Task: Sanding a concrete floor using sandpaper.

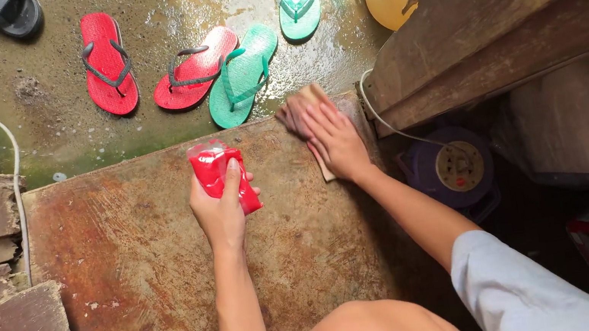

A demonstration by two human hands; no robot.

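The left hand (pixel 221 208) is raised over the rusty brown metal sheet (pixel 133 273), its fingers (pixel 233 178) clenched around a crumpled red plastic packet (pixel 223 174) held upright near the sheet's middle. The right hand (pixel 335 140) lies flat with fingers spread, pressing a small tan cloth or sponge (pixel 299 105), hard to tell which, onto the sheet's far right corner. Beyond the edge, on the wet concrete floor (pixel 157 8), lie two red rubber flip-flops (pixel 107 61) and two green ones (pixel 244 76). A purple cable reel (pixel 456 169) sits at right.
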